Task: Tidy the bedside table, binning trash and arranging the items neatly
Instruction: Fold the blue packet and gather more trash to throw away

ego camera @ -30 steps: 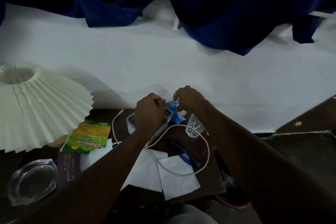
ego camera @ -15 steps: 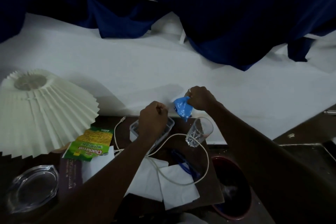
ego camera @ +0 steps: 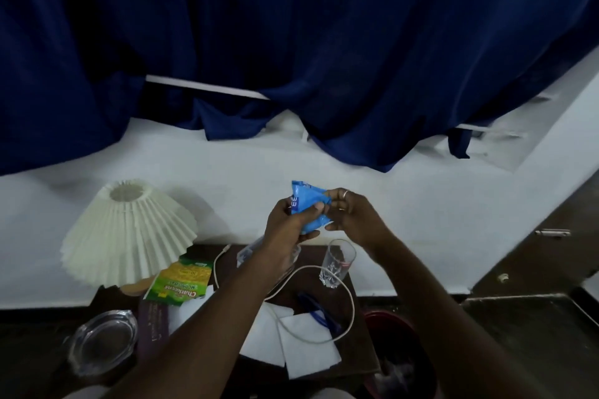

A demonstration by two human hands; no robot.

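A crumpled blue wrapper (ego camera: 307,201) is held up above the dark bedside table (ego camera: 363,347). My left hand (ego camera: 288,223) grips its lower left side, thumb across the front. My right hand (ego camera: 351,215) pinches its right edge. Below them on the table lie a green and yellow snack packet (ego camera: 180,283), a clear plastic box (ego camera: 248,251) partly hidden by my left arm, an empty drinking glass (ego camera: 335,264), a white cable (ego camera: 324,304), white paper napkins (ego camera: 304,353) and a blue pen (ego camera: 319,312).
A pleated cream lamp (ego camera: 129,233) stands at the table's left. A glass ashtray (ego camera: 100,342) and a dark booklet (ego camera: 152,324) lie front left. A dark red bin (ego camera: 402,356) sits on the floor right of the table. Blue curtains (ego camera: 291,42) hang behind.
Both hands rose from the plastic box with the blue wrapper. My left hand, earlier a fist over the box, now holds the wrapper too. The camera tilted up.
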